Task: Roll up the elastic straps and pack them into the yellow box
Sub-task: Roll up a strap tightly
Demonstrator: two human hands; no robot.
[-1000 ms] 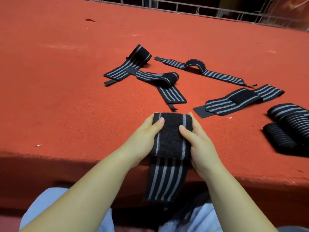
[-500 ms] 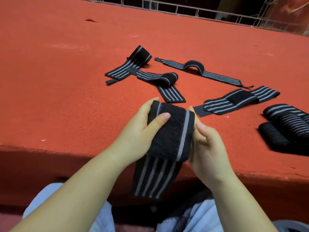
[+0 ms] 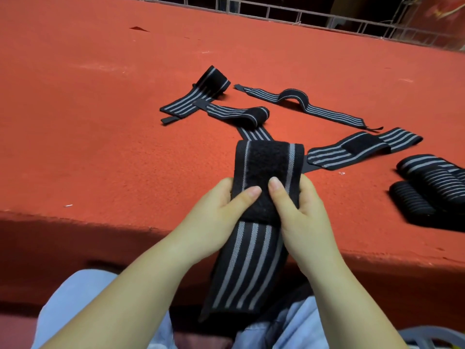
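I hold a black elastic strap with grey stripes (image 3: 266,170) over the front edge of the red table (image 3: 100,147). My left hand (image 3: 221,215) grips its left side and my right hand (image 3: 302,212) grips its right side, both thumbs pressing on the fuzzy black patch. The strap's striped tail hangs down toward my lap. Several unrolled straps lie beyond: one (image 3: 198,96) at the back left, one (image 3: 241,114) partly curled, one long (image 3: 309,104), one folded (image 3: 362,149). Rolled straps (image 3: 432,187) sit at the right. The yellow box is not in view.
A metal railing (image 3: 327,18) runs along the table's far edge. My light blue trouser legs (image 3: 83,306) are below the table's front edge. A grey rounded object (image 3: 432,336) shows at the bottom right corner.
Both hands lifted the strap's upper end off the table, tilted it, then brought it upright. My thumbs have come together on the fuzzy patch. The other straps have not moved.
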